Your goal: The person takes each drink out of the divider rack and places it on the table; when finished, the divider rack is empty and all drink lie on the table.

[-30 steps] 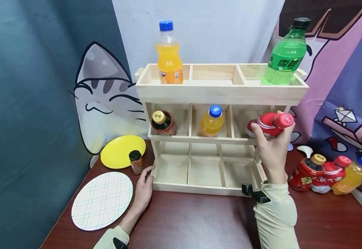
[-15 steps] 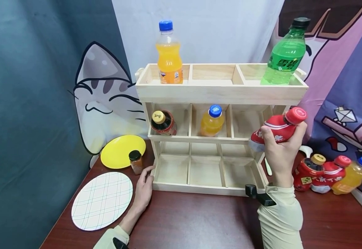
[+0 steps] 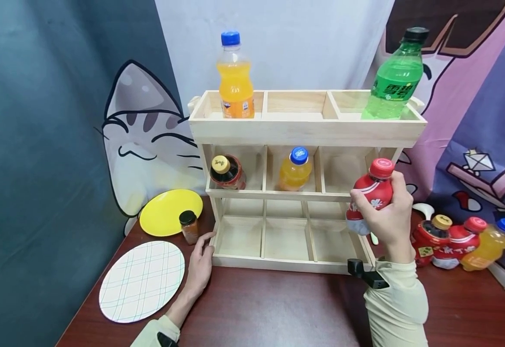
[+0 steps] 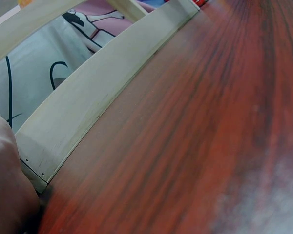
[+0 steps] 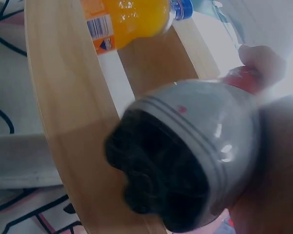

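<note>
A red-labelled bottle with a red cap (image 3: 371,193) is gripped by my right hand (image 3: 393,221), in front of the right end of the wooden three-tier shelf (image 3: 304,132). It leans a little, cap up. In the right wrist view the pale lower part of this bottle (image 5: 210,131) and its dark underside face the camera. My left hand (image 3: 200,270) rests against the shelf's lower left corner, fingers extended along its side. Part of that hand (image 4: 10,180) shows in the left wrist view beside the shelf's bottom front board (image 4: 102,73).
An orange soda bottle (image 3: 236,86) and a green bottle (image 3: 395,82) stand on the top tier. The middle tier holds a dark yellow-capped bottle (image 3: 228,173) and a blue-capped orange bottle (image 3: 295,173). Left are a yellow plate (image 3: 161,212), checked plate (image 3: 141,282) and jar (image 3: 189,229); several bottles (image 3: 456,246) lean right.
My right hand has drawn the red bottle out of the middle tier's right compartment, then lowered it and turned it more upright. The left hand stays in place.
</note>
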